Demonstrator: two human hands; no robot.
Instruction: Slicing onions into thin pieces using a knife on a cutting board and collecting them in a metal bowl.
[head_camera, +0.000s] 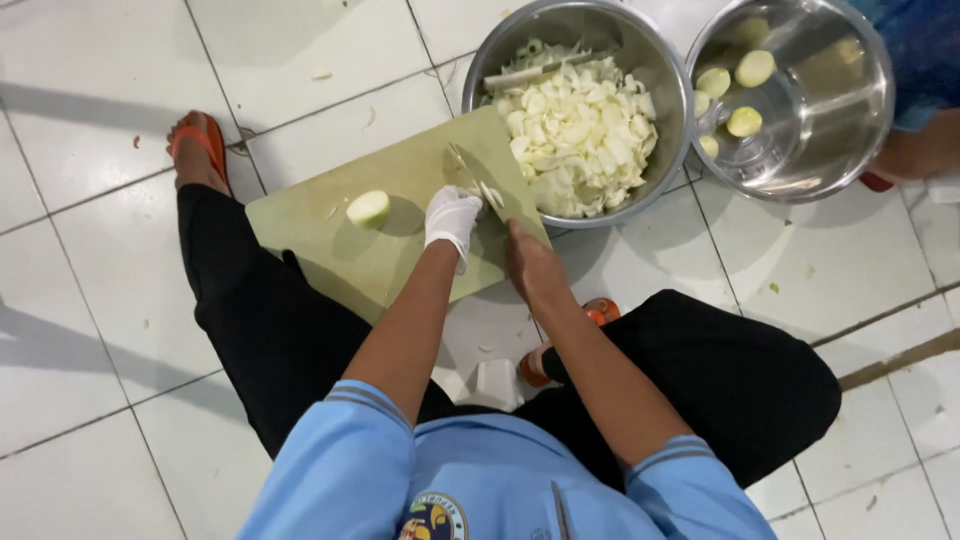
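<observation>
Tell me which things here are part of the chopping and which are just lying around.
In use: left hand, right hand, knife, cutting board, onion half, bowl of chopped onion, bowl of peeled onions.
Lying about: scraps on the floor.

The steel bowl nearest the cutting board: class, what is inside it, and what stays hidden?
The steel bowl holds a heap of chopped pale vegetable pieces, piled toward the cutting board. Bare metal shows at the far wall. The bowl's bottom under the heap is covered.
</observation>
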